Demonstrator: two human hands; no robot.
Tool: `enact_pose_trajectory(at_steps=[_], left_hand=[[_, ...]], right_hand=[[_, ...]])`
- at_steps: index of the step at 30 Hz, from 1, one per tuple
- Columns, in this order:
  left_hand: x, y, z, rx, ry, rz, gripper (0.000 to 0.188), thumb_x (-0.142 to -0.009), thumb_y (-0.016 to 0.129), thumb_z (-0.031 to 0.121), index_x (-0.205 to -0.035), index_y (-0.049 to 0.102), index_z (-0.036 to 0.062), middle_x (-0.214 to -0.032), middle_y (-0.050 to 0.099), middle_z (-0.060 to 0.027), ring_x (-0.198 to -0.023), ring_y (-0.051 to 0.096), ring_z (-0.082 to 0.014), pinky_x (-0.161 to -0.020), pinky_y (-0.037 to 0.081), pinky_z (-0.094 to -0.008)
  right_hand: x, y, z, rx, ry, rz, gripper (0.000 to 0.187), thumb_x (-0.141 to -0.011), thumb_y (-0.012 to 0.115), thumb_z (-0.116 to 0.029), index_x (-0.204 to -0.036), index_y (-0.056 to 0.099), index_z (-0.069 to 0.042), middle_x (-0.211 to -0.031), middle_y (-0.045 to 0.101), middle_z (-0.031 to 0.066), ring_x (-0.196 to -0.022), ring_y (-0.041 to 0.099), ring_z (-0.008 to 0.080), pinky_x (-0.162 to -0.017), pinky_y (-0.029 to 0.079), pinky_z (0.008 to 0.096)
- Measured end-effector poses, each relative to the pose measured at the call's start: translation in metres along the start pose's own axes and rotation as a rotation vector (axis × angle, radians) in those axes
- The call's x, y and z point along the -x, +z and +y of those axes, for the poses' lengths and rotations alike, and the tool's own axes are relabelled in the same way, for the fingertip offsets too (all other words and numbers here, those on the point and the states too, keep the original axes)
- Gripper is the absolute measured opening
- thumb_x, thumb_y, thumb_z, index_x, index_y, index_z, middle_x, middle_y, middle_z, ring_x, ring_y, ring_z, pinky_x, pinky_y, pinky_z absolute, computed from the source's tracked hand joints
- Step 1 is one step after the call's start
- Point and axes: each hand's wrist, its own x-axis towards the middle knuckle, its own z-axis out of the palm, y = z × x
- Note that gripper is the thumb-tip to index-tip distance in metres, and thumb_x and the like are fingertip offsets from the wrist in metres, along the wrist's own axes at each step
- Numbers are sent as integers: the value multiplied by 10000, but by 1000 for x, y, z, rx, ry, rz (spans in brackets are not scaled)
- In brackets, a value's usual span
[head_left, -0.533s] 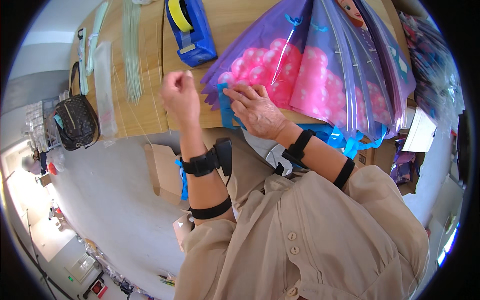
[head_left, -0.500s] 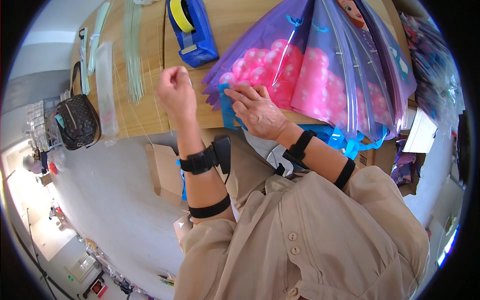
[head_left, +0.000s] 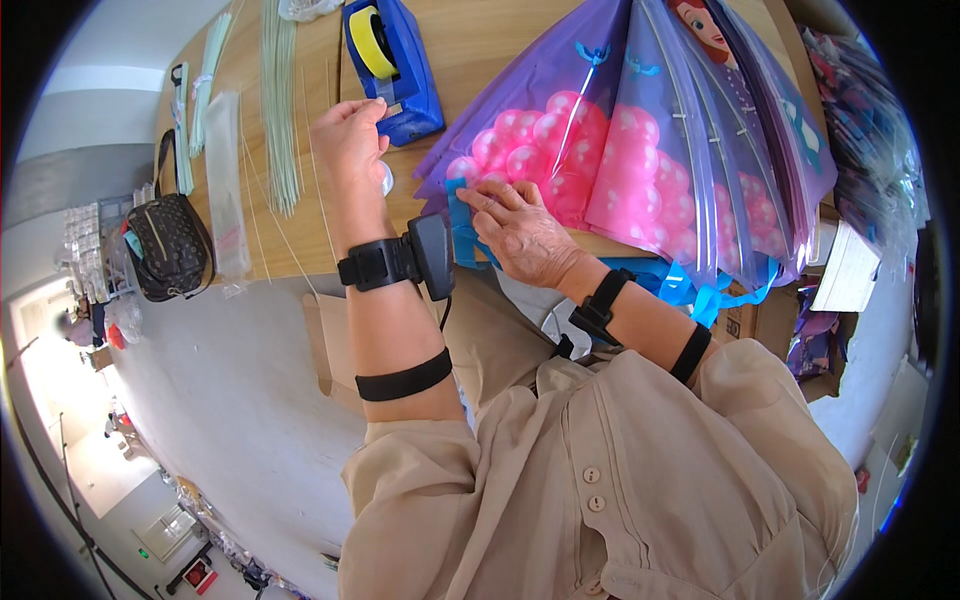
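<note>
My left hand (head_left: pixel 350 145) is closed, its fingertips pinching at the loose tape end beside the cutter of a blue tape dispenser (head_left: pixel 425 85). A yellow-cored roll of tape (head_left: pixel 372 45) sits in the dispenser. My right hand (head_left: pixel 525 235) is closed at the lower left corner of a purple kite (head_left: pixel 575 75), holding a blue ribbon (head_left: pixel 457 215) against its edge; the thumb is hidden. Pink balloon shapes and a cartoon figure are printed on the kite, which lies gathered in folds with thin pale rods along it.
Bundles of pale thin rods (head_left: pixel 280 120) and a clear plastic sleeve (head_left: pixel 228 190) lie on the wooden table at left. A dark bag (head_left: pixel 170 245) hangs at its left edge. Plastic-wrapped goods (head_left: pixel 860 110) are piled at right. Under the table stands a cardboard box (head_left: pixel 745 320).
My left hand has moved up to the dispenser's cutter, its fingertips now at the tape end. The right hand stays at the kite's corner with the blue ribbon.
</note>
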Motion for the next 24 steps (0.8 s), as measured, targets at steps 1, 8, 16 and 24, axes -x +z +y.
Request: enact_pose_trajectory(at_steps=[1, 8, 16, 24], left_hand=[[0, 1, -1, 84, -11, -9, 93, -742, 705, 57, -756, 628, 7, -719, 599, -57, -552, 496, -121, -486, 419, -252], [16, -7, -8, 528, 43, -130, 119, -748, 659, 10, -692, 556, 21, -808, 493, -77, -792, 492, -161, -676, 492, -363], [28, 7, -29, 514, 121, 37, 139, -755, 630, -9, -653, 536, -3, -764, 511, -72, -711, 502, -154, -652, 519, -354], [38, 10, -14, 110, -92, 150, 119, -759, 648, 19, -707, 541, 12, -667, 515, -46, -555, 472, -111, -452, 305, -272]], right_hand=[[0, 0, 0, 1, 0, 1, 234, -792, 571, -176, -958, 544, -12, -1347, 474, 130, -1201, 425, 293, -953, 335, 442], [-1, -2, 0, -4, -4, 43, 188, -793, 594, -155, -899, 529, -14, -1316, 502, 127, -1180, 446, 292, -930, 347, 433], [0, 2, 2, 3, -9, 46, 245, -773, 588, -176, -951, 534, -16, -1327, 495, 130, -1186, 440, 296, -938, 345, 434], [0, -2, 1, 22, -4, 17, 239, -772, 580, -161, -959, 547, -17, -1330, 494, 115, -1188, 439, 286, -937, 349, 424]])
